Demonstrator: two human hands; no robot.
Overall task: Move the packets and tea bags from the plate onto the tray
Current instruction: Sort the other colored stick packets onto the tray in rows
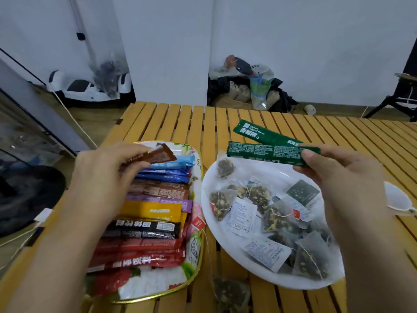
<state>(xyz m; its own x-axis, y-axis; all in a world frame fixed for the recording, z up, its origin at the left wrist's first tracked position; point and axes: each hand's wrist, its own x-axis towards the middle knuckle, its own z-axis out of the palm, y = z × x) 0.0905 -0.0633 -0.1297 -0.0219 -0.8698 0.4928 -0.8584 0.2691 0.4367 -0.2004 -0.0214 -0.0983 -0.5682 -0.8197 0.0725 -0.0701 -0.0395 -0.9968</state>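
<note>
The right hand [334, 175] pinches a green stick packet [270, 152] by its right end, thumb on top and fingers curled beneath; the packet juts leftward from the grip, lifted over the far edge of the white plate [212, 199]; just behind it a second green packet [259, 133] lies slantwise on the slatted wooden table [176, 118], its near end hidden behind the held one. The left hand [101, 177] grips a brown stick packet [160, 155] between thumb and curled fingers; the packet points right and away from the grip, held over the far end of the floral tray [194, 251].

On the tray, under and beside the left hand, sit rows of packets [153, 213] side by side: blue at the far end, then brown, purple, yellow, black and red nearest the camera. The plate, just right of the tray, carries a heap of pyramid tea bags [277, 218] with their strings and paper tags, plus flat sachets; one more tea bag [232, 292] lies on the table between tray and plate at the near edge, its string running up onto the tray rim, where a red tag [198, 222] rests.
</note>
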